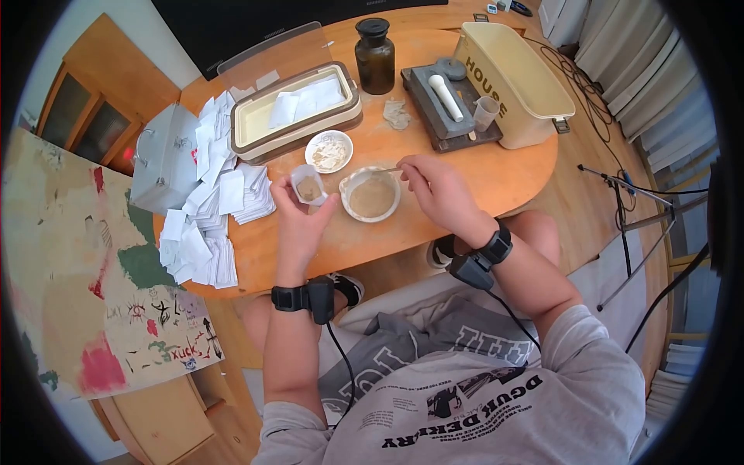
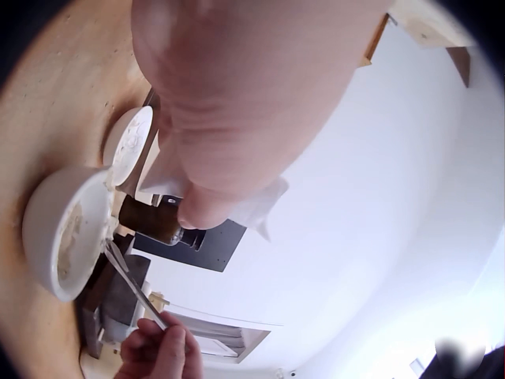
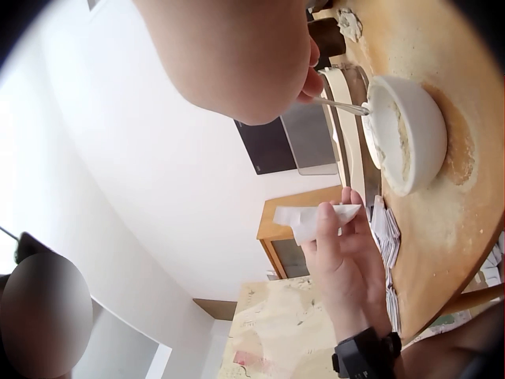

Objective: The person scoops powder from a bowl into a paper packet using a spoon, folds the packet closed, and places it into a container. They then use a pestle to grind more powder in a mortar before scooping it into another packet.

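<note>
My left hand (image 1: 302, 225) holds a small translucent cup (image 1: 319, 198) tilted beside the white bowl, thumb on one side and fingers on the other. Some brown matter (image 1: 308, 187) lies inside the cup. With my right hand (image 1: 443, 195) I pinch the handle of a metal fork (image 2: 134, 286), whose tines meet the bowl's rim. The white bowl (image 2: 43, 229) stands on the table between my hands, pale residue along its rim and a smooth grey-brown mixture (image 1: 372, 197) in it. Just behind the cup sits a smaller white dish (image 1: 329, 167) of whitish powder.
Stacked white paper packets (image 1: 252, 194) lie left, beside a metal case (image 1: 164, 159). Behind are a cream tray (image 1: 240, 139) and a dark jar (image 1: 376, 66). A grey stone block (image 1: 434, 93) bears a white pestle (image 1: 446, 98); a cream bin (image 1: 535, 93) stands right.
</note>
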Motion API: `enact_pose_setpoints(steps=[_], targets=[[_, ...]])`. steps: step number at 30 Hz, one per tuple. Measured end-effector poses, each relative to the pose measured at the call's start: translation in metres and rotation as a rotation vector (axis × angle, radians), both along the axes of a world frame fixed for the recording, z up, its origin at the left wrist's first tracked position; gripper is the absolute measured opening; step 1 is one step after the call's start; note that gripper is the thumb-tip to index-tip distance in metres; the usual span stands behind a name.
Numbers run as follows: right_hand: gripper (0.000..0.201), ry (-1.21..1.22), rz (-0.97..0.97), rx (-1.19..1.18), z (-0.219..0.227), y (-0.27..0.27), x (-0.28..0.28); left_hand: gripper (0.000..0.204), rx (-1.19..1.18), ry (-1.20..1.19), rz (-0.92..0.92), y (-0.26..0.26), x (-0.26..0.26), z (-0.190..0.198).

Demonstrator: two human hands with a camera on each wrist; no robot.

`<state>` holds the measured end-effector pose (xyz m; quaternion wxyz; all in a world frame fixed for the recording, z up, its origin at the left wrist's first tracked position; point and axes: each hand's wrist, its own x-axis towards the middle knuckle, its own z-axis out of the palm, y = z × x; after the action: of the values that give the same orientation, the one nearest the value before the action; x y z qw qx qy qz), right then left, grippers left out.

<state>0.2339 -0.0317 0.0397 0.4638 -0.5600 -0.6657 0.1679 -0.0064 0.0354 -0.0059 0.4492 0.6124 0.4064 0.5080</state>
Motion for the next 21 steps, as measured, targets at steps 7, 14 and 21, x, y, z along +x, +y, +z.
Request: enact_pose_setpoints(steps=[7,14,21], targets=[[0.014,0.073,0.010,-0.071,-0.002,0.001,0.001,0.067,0.001,0.153,0.043,-0.009,0.006,0.004],[0.014,0.254,-0.008,-0.091,-0.001,0.000,0.004,0.060,0.280,0.502,0.155,-0.012,0.008,0.017],[0.011,0.138,0.259,0.082,0.021,-0.008,-0.013,0.059,0.228,0.550,-0.201,-0.017,0.009,0.025]])
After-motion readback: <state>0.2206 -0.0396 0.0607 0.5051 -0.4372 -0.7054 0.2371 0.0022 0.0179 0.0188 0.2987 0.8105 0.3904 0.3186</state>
